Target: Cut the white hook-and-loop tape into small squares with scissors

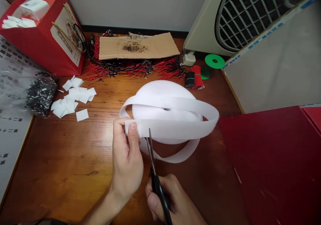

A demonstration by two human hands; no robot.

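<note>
A wide white strip [173, 128] loops off a large white roll [165, 87] on the wooden table. My left hand [127, 161] pinches the strip's free end between thumb and fingers; a small white piece lies under the thumb. In my right hand [168, 198] are black-handled scissors [153, 164], their blades parted a little. One blade crosses in front of the strip's lower edge, just right of my left thumb; the other seems to pass behind it. To the left lie several cut white pieces [82, 115], loosely heaped.
A red paper bag [72, 59] with white pieces stands back left, beside a clear bag of small black parts [41, 94]. Behind the roll, cardboard [110, 47] covers red and black wires [168, 67]. A green spool [215, 61] and a red box [271, 151] are right.
</note>
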